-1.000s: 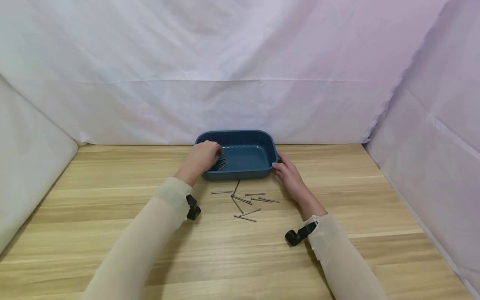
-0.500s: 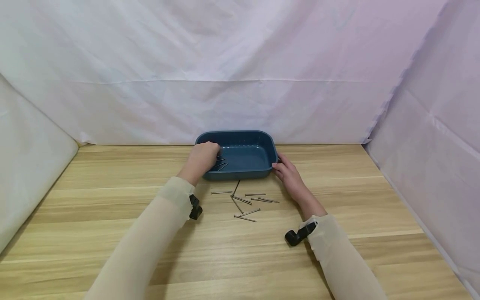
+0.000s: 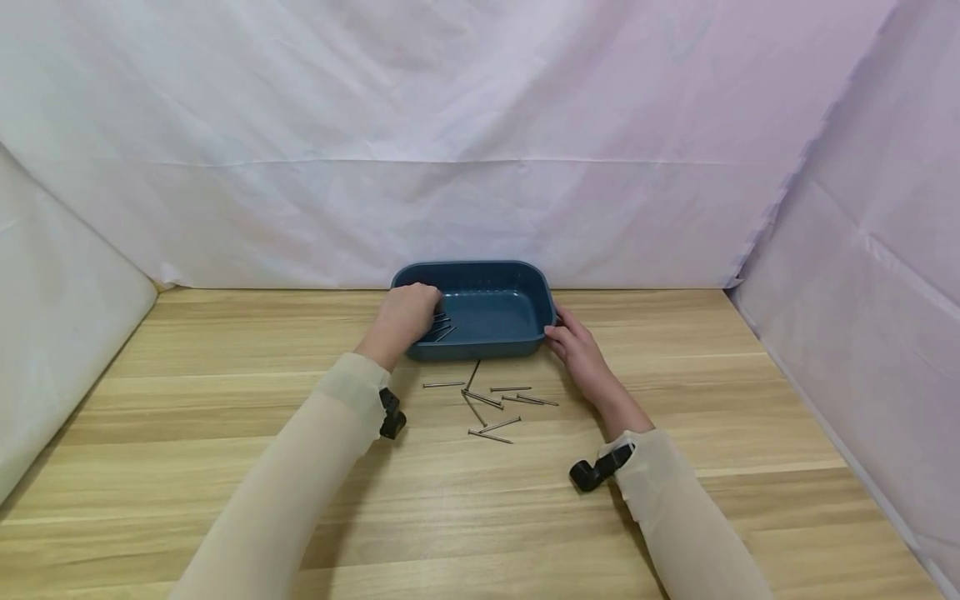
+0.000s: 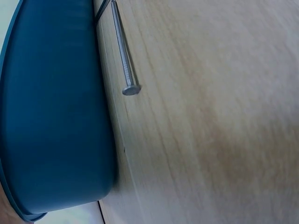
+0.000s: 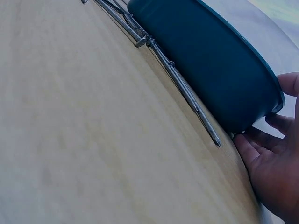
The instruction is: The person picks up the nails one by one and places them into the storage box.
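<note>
Only the head view shows the left hand curled over nails inside the tray, grip unclear.

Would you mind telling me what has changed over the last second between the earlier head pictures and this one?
Almost nothing has visibly changed. The left hand stays over the left end of the blue rectangular plastic tray, by the steel nails inside it. The right hand stays against the tray's right end. The loose steel nails on the wooden table lie as before.
</note>
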